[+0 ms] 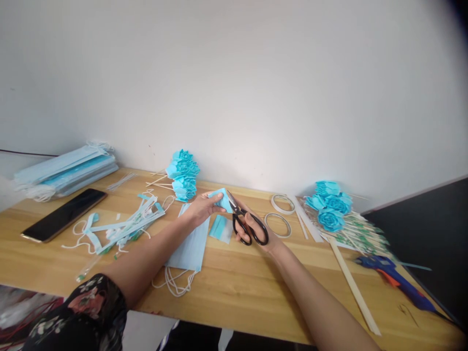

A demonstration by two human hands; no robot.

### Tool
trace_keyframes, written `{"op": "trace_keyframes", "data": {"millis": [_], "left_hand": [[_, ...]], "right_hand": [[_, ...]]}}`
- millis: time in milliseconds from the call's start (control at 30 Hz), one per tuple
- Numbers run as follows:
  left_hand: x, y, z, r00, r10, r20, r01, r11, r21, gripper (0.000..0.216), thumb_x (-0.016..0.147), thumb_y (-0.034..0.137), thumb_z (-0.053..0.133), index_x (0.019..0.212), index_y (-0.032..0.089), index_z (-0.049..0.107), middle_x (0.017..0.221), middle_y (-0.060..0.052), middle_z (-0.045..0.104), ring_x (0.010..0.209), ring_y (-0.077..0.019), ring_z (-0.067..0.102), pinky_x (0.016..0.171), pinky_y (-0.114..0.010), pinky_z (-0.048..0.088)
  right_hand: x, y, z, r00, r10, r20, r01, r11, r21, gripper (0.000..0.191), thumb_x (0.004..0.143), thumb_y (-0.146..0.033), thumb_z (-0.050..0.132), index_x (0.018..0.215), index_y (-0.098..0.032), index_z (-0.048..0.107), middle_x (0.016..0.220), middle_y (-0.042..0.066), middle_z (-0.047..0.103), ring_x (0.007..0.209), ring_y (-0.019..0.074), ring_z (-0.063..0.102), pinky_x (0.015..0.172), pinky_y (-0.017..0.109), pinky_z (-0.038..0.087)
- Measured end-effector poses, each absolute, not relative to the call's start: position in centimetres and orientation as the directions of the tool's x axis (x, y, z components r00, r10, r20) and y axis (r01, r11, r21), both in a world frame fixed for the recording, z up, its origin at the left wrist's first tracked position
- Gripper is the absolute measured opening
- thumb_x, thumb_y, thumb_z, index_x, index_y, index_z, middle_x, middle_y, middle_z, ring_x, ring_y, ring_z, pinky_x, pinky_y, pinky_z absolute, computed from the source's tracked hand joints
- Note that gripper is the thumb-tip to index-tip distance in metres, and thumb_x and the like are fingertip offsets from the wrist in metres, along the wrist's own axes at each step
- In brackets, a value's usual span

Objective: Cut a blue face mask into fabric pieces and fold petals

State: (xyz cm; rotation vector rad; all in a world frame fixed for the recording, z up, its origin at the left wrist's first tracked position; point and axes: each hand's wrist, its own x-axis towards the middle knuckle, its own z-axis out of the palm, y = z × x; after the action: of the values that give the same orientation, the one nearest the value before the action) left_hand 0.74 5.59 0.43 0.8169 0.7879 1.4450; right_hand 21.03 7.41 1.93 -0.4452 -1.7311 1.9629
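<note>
My left hand (205, 206) pinches a small blue piece of mask fabric (224, 199) above the middle of the table. In my right hand (252, 226) is a pair of scissors (260, 229) with black handles, its blades touching the fabric's right edge. Just below lies another cut blue-and-white piece (220, 229). A whole pale blue face mask (188, 243) rests flat under my left wrist, its white ear loops toward the table's front edge.
Left are stacked masks (69, 168), a phone (64, 214) and mask scraps (124, 226). Blue fabric flowers (184, 173) on sticks lie at the back, more flowers (331, 207) at right. Tape rolls (278, 225), a wooden strip (353, 285) and a glue gun (397, 280) are at right.
</note>
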Motion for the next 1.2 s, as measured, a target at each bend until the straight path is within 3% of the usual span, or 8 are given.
{"op": "trace_keyframes", "data": {"millis": [1200], "left_hand": [[0.89, 5.55, 0.46, 0.002, 1.0, 0.003, -0.509, -0.002, 0.861, 0.037, 0.067, 0.036, 0.08, 0.089, 0.007, 0.072, 0.076, -0.008, 0.072, 0.062, -0.0136, 0.065, 0.059, -0.025, 0.056]], "right_hand": [[20.39, 7.01, 1.73, -0.741, 0.66, 0.122, -0.171, -0.01, -0.985, 0.079, 0.086, -0.059, 0.053, 0.149, -0.017, 0.029, 0.051, -0.01, 0.042, 0.034, 0.0049, 0.03, 0.041, 0.022, 0.044]]}}
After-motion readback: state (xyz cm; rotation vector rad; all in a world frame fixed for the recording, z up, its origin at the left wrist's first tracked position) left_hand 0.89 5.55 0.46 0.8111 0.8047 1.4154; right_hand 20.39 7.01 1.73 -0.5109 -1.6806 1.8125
